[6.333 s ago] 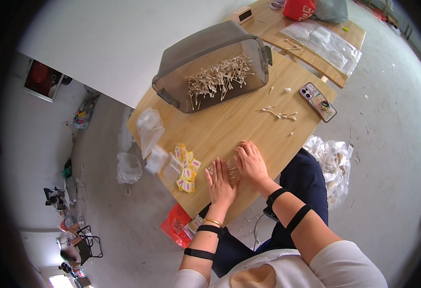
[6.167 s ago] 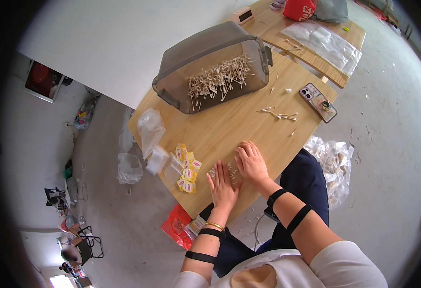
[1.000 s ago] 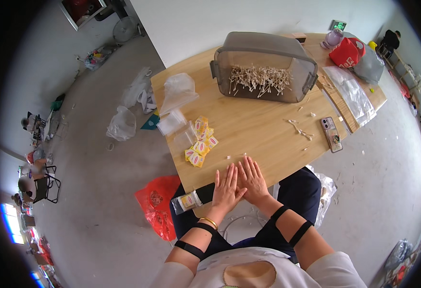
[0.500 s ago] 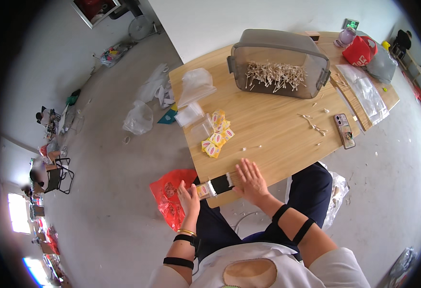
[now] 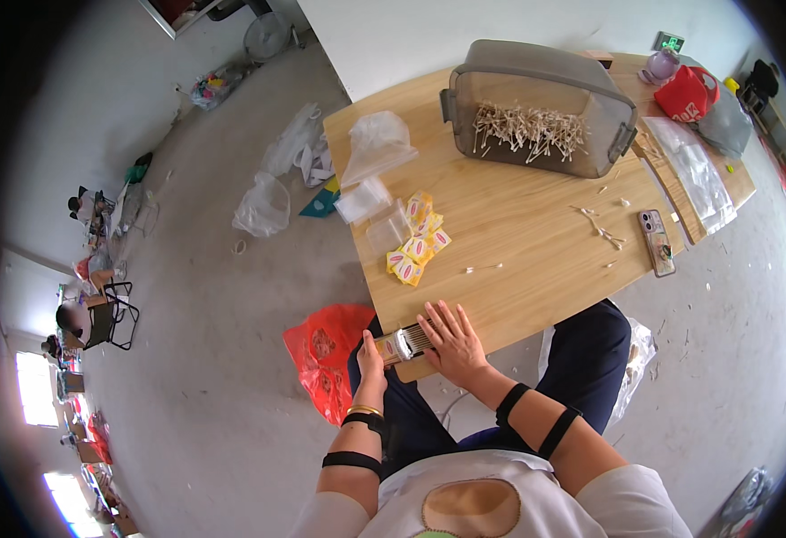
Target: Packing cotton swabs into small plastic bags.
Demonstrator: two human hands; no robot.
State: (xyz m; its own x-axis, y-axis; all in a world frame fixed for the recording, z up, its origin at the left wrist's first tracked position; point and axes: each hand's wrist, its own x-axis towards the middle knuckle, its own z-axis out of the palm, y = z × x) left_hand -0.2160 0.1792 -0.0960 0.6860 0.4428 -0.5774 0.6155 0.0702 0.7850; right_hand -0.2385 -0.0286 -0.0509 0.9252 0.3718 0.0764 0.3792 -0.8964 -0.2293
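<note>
My left hand (image 5: 371,355) grips the end of a small clear packet of cotton swabs (image 5: 403,342) at the near left corner of the wooden table (image 5: 518,224). My right hand (image 5: 452,340) lies flat, fingers spread, on the table edge just right of the packet, touching it. A pile of small yellow and red sachets (image 5: 415,240) sits farther up the table. A grey plastic bin (image 5: 536,108) holding loose cotton swabs stands at the far side.
Clear bags (image 5: 375,148) lie at the table's left end. A phone (image 5: 658,240) and scattered swabs (image 5: 601,231) are on the right. A red plastic bag (image 5: 321,359) lies on the floor by my left knee. White bags (image 5: 263,204) sit on the concrete floor.
My hands were together flat on the table edge; now my left hand has moved off the edge and holds the packet's end while my right presses beside it. The view shifted.
</note>
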